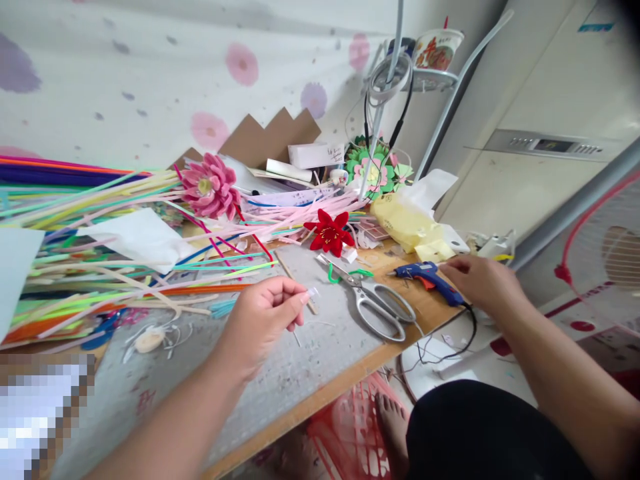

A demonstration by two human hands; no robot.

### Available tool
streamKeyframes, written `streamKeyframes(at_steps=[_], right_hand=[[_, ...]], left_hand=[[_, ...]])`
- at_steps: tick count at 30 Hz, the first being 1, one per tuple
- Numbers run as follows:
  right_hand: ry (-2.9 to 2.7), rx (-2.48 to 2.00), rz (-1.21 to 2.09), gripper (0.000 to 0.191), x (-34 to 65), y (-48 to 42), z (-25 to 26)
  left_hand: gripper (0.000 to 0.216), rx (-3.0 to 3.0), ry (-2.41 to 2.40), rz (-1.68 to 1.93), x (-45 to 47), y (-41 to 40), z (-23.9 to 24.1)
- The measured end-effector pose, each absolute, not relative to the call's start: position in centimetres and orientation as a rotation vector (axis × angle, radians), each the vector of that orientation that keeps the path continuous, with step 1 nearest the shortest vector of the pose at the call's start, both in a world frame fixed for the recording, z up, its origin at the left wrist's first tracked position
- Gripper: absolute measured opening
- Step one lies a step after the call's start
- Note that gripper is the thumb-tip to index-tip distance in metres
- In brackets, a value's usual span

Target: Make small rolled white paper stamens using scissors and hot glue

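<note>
My left hand (270,312) is raised over the grey work mat (210,380), fingers closed in a pinch. Between thumb and forefinger is a small clear piece (313,292), too small to identify. A thin pale stem (297,339) shows below those fingers. At the table's right edge, my right hand (477,280) has its fingers curled at the back end of a blue glue gun (425,275); what they pinch, if anything, is hidden. Between the hands lie grey-handled scissors (380,307), with green bent pieces (361,273) beside the blades. Behind them sits a red flower (330,232).
Many coloured fuzzy stems (125,253) cover the table's left and back. A pink flower (210,187), brown cardboard (267,140) and yellow plastic (407,223) stand behind. The glue gun's black cord (473,327) hangs over the edge. A red plastic stool (353,427) is below.
</note>
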State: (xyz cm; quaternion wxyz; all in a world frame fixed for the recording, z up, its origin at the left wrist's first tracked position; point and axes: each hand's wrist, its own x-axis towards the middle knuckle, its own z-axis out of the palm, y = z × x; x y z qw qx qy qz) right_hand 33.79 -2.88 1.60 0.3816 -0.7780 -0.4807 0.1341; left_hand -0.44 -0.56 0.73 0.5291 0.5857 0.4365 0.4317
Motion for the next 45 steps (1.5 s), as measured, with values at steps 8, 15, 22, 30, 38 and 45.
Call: streamKeyframes(at_steps=[8,15,22,30,38,45], right_hand=[[-1.636,-1.114,1.369,0.017,19.2,-2.3,3.2],[-1.372,-0.968,1.631,0.023,18.3,-1.2,2.3],[-1.437,-0.997,1.530,0.018,18.1,-1.3,1.8],[-1.570,-1.145,1.316,0.019,17.8,-1.9,1.7],[-1.701,-1.203,1.123,0.019,17.5,-2.1,1.7],[-1.659,-1.209,1.115,0.016,17.2,-2.3,1.6]], left_hand=[[0.008,1.495,0.955,0.891,-0.3,-1.2,1.2],[0.009,1.524,0.992,0.884,-0.5,-1.1,1.4],[0.009,1.513,1.025,0.878,-0.3,-1.2,1.5],[0.009,1.544,1.026,0.884,-0.3,-1.2,1.2],[0.009,1.579,1.018,0.881,-0.3,-1.4,1.3],[0.010,1.563,1.039,0.908,-0.3,-1.3,1.3]])
